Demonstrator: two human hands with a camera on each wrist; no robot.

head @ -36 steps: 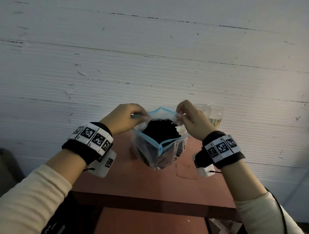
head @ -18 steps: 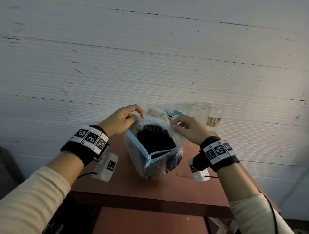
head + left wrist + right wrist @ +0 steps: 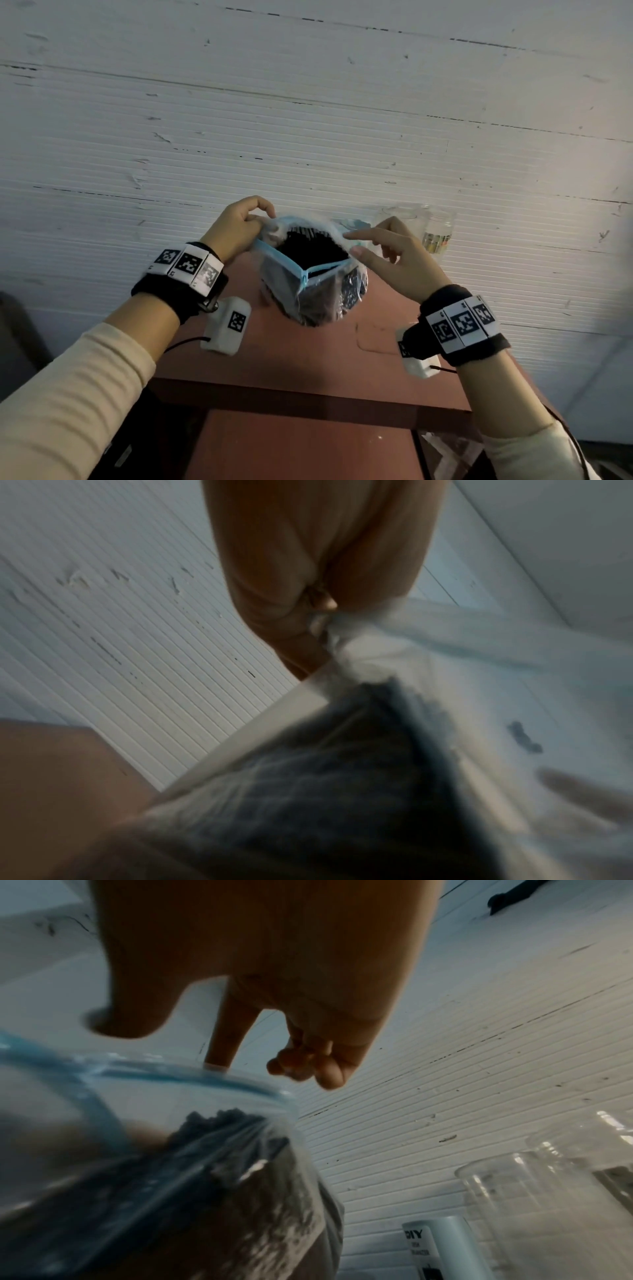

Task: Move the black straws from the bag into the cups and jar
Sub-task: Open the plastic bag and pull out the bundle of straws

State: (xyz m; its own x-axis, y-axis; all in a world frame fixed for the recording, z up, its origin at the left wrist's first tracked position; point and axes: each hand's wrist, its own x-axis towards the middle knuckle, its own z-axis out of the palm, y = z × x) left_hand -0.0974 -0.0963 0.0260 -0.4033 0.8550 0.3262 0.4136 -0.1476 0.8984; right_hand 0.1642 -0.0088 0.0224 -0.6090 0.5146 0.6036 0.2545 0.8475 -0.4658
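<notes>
A clear zip bag point(image 3: 310, 291) with a blue seal strip stands open-mouthed on the red-brown table point(image 3: 308, 359). Black straws point(image 3: 313, 248) fill it, their ends showing in the mouth. My left hand point(image 3: 245, 222) pinches the bag's far-left rim; the left wrist view shows the fingers point(image 3: 322, 615) bunching the plastic point(image 3: 383, 642). My right hand point(image 3: 387, 250) is at the right rim, thumb and index finger apart. The straight index finger point(image 3: 219, 1042) touches the bag's rim point(image 3: 192, 1077); the other fingers are curled. Clear cups point(image 3: 400, 216) and a glass jar point(image 3: 438, 229) stand behind the right hand.
A ribbed white wall point(image 3: 308, 120) rises directly behind the table. In the right wrist view, clear cups point(image 3: 534, 1191) stand at the right with a white printed cylinder point(image 3: 441, 1245) in front of them. A lower shelf point(image 3: 301, 445) lies under the table's front edge.
My right hand has let go of its pinch on the right rim; its index finger now points straight at the rim. The left hand keeps its pinch and has risen slightly.
</notes>
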